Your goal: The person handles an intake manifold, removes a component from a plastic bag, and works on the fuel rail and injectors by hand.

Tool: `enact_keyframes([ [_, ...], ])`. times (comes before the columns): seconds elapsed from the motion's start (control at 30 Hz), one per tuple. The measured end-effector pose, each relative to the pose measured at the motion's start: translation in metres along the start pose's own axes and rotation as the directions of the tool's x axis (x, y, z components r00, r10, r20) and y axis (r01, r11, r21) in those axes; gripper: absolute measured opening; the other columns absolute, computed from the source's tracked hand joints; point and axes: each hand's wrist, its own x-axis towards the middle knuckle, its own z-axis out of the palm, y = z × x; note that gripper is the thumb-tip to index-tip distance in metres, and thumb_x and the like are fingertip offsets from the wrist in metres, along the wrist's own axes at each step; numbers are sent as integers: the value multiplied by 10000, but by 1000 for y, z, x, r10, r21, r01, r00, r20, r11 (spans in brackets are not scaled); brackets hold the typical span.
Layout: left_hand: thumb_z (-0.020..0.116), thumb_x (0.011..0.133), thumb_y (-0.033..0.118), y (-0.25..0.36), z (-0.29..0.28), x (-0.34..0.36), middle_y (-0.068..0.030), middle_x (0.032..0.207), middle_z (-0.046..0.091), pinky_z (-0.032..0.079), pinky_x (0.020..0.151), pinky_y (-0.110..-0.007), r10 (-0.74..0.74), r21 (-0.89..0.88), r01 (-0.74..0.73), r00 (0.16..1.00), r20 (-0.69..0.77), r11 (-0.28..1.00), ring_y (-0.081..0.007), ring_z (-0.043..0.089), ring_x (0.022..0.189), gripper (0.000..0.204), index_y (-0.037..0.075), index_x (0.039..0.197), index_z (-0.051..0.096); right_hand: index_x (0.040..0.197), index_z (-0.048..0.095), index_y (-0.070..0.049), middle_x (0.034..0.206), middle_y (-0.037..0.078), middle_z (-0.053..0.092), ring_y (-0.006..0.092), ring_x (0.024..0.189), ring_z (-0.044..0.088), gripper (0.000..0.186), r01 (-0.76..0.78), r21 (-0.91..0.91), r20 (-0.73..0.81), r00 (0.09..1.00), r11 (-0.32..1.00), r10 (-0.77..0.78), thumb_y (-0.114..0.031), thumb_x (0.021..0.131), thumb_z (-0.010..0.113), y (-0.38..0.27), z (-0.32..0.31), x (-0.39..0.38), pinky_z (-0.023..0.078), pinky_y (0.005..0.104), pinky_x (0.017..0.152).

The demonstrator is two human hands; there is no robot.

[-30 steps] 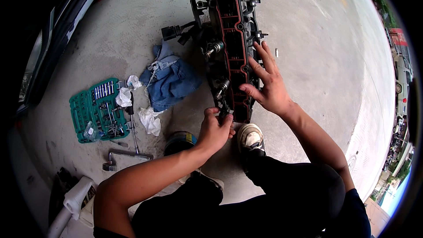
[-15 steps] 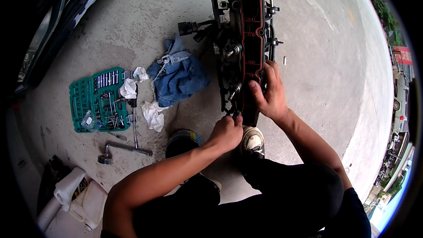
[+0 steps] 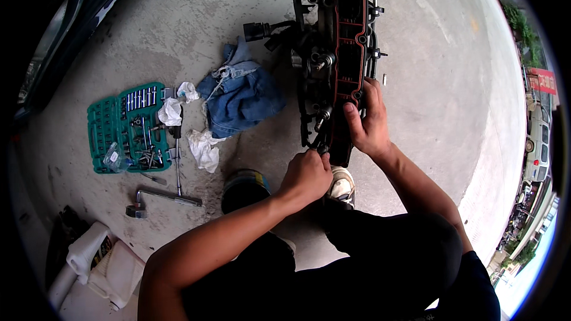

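Observation:
A long black engine part, which looks like an intake manifold [image 3: 329, 27], stands in front of me with red gaskets around its dark ports. Metal injector-like pieces and hoses run down its left side. My right hand [image 3: 373, 125] grips the manifold's right edge near the lower end, thumb on the face and fingers curled behind. At the lower left end, the fingers of my left hand [image 3: 306, 175] are pinched closed by a small dark fitting. What exactly they hold is hidden. A black plug on a cable [image 3: 256, 31] sticks out on the left.
On the concrete floor at left lie an open green socket set [image 3: 107, 125], white crumpled paper [image 3: 203, 151], a blue denim cloth [image 3: 247, 104] and a long-handled wrench [image 3: 172, 198]. A dark bucket [image 3: 242, 190] stands by my leg; white jugs [image 3: 119, 276] are at lower left.
The manifold has shifted a little to the right, my right hand moving with it. My left hand stays closed at its lower end. The view has moved slightly.

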Motion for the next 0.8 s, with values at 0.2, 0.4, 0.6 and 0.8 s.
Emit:
enact_keyframes([
  [0.2,509,917,235,-10,17,6,-290,764,633,512,712,-492,6,6,-5,987,-160,1000,-450,633,772,351,-76,794,616,1234,454,33,1166,247,482,417,1010,534,470,-20,-3,11,1000,1000,20,-222,869,608,-2,2,-4,456,426,867],
  [0.4,508,919,238,-19,21,5,-292,769,634,512,717,-490,25,23,-21,983,-180,1000,-452,633,775,360,-79,786,614,1228,455,31,1160,244,483,414,1003,535,476,26,-33,1,1000,999,-26,-238,867,610,-5,10,-8,458,422,859],
  [0.6,510,917,238,-16,18,1,-290,775,637,516,709,-486,48,2,-48,986,-159,999,-448,636,768,363,-72,764,619,1228,461,31,1159,242,486,414,1002,533,466,10,14,5,1000,1000,-11,-233,871,602,-11,5,-7,458,421,857],
  [0.8,518,913,250,-14,12,-5,-288,817,645,512,747,-483,17,16,-16,995,-95,1000,-445,636,814,365,-79,805,634,1232,458,32,1150,243,489,411,994,538,465,38,-37,-7,999,999,-39,-234,877,595,-18,4,-14,461,418,853],
])
